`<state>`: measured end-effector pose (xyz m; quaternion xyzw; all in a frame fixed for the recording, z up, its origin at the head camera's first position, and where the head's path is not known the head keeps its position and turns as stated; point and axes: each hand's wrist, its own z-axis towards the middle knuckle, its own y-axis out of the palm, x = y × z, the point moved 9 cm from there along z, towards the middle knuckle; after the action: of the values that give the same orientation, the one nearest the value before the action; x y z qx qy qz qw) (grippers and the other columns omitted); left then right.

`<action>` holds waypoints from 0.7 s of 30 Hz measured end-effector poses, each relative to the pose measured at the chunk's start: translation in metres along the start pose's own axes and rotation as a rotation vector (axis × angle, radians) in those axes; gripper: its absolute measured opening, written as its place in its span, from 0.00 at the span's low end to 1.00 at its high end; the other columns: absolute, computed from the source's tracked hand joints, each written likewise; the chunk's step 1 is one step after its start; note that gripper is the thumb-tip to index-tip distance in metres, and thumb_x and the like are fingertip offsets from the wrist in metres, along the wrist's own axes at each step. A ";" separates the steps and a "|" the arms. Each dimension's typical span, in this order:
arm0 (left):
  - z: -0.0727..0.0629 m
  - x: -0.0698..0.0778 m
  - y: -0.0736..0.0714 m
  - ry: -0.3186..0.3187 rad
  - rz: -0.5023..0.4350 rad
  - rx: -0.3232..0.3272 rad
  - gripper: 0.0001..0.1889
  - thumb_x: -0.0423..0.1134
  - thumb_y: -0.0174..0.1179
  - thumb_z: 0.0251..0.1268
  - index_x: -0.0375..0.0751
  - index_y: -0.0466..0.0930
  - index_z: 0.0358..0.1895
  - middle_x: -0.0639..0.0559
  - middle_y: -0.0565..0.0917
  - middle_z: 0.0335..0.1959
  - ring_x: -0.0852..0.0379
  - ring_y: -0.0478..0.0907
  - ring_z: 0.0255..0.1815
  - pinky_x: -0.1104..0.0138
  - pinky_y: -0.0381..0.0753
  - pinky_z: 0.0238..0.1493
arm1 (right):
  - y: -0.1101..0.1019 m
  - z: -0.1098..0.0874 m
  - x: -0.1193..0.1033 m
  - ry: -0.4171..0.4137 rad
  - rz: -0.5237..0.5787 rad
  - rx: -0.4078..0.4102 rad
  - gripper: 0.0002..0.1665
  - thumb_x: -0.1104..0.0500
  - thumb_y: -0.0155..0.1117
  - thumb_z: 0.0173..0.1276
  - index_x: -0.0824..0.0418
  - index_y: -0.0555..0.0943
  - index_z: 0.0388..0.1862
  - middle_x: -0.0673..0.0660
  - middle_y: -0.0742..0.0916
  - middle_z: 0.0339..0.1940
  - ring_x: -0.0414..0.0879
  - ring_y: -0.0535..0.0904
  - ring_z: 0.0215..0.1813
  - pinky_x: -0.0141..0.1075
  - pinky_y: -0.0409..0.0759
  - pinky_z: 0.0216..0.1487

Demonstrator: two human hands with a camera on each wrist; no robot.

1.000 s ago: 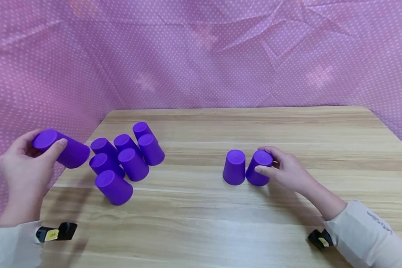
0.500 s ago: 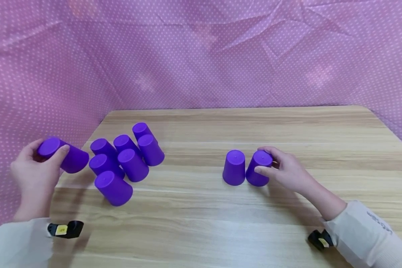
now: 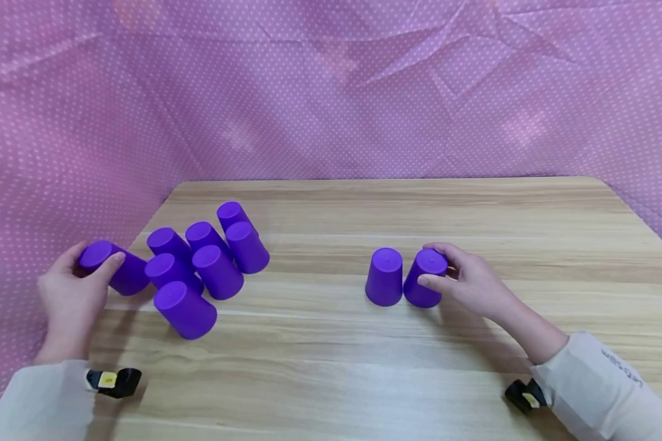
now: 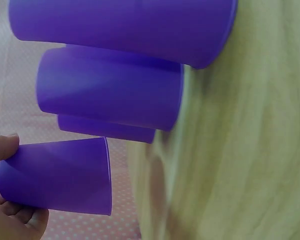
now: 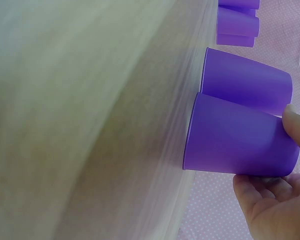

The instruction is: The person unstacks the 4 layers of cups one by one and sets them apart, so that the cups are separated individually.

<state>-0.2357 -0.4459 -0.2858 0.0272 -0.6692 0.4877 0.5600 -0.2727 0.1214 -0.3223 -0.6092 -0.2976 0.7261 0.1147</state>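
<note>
My left hand (image 3: 74,300) grips a purple cup (image 3: 122,272) near its closed end, thumb on one side and fingers on the other. In the left wrist view this held cup (image 4: 57,177) is upside down, its rim apart from the tabletop. To its right stands a group of several upside-down purple cups (image 3: 186,311). My right hand (image 3: 477,282) holds another purple cup (image 3: 423,293), which stands upside down on the table. Just left of that one is a further upside-down cup (image 3: 384,282); in the right wrist view this neighbour (image 5: 247,82) is very close to it.
The wooden table (image 3: 309,380) carries all the standing cups. A pink dotted cloth (image 3: 331,92) hangs behind the table and along its sides. Each sleeve has a small black device (image 3: 118,383) at the cuff.
My left hand has come down and to the right with its cup, nearer the cup group. The right hand has kept its hold and its place.
</note>
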 end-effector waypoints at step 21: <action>0.001 -0.013 0.022 0.056 0.087 -0.083 0.33 0.48 0.60 0.60 0.40 0.63 0.67 0.38 0.72 0.61 0.68 0.73 0.49 0.71 0.72 0.60 | 0.000 -0.001 0.001 0.008 -0.002 -0.002 0.31 0.55 0.65 0.61 0.67 0.69 0.61 0.66 0.81 0.51 0.58 0.78 0.53 0.46 0.79 0.53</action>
<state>-0.2447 -0.4419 -0.3099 -0.0387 -0.6734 0.4839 0.5576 -0.2721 0.1218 -0.3234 -0.6120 -0.2986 0.7231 0.1160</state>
